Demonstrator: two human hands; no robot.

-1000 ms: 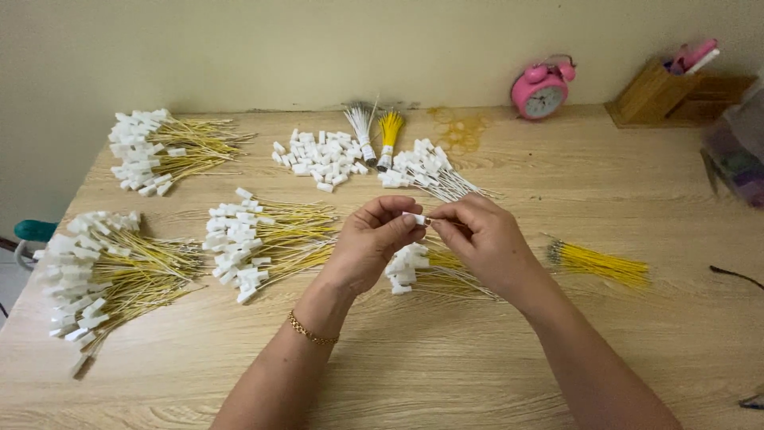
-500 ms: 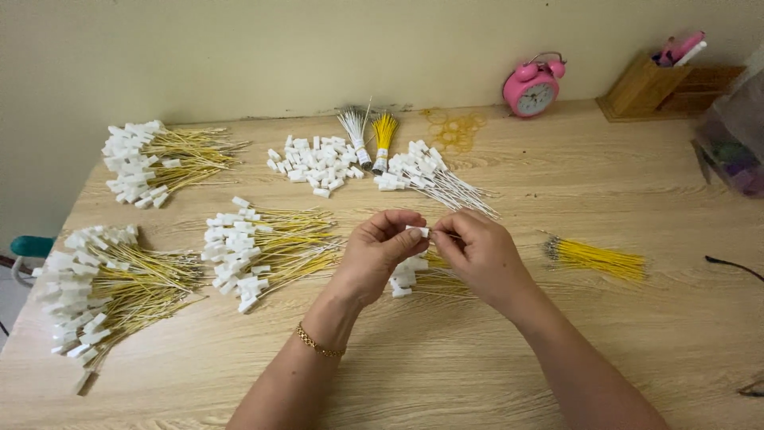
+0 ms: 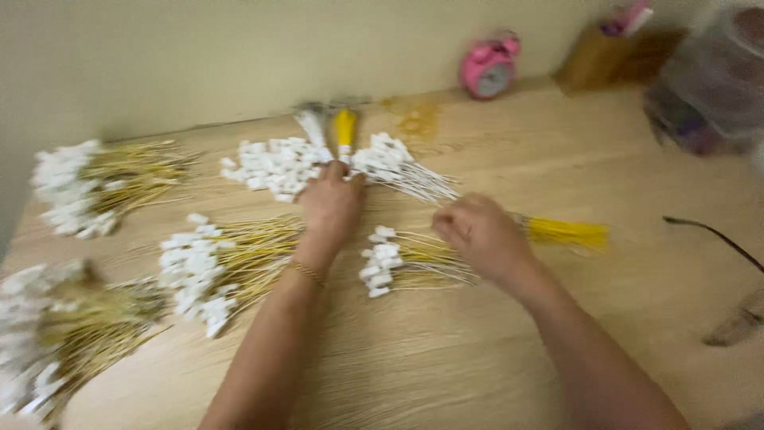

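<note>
Head view, near to far: finished bundles of yellow wires with white connectors (image 3: 191, 271) lie left. Right hand (image 3: 477, 232), fingers curled shut, rests on small bundle (image 3: 398, 259); whether it pinches a wire cannot be told. Left hand (image 3: 330, 203) reaches loose white connectors (image 3: 274, 163), fingertips blurred. Bare yellow wires (image 3: 567, 232) remain unfitted. Pink clock (image 3: 489, 68) behind.

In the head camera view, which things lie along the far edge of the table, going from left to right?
Far-left bundle of yellow wires with white connectors → loose pile of white connectors → small yellow-tipped bundle → pink alarm clock → wooden holder.
</note>
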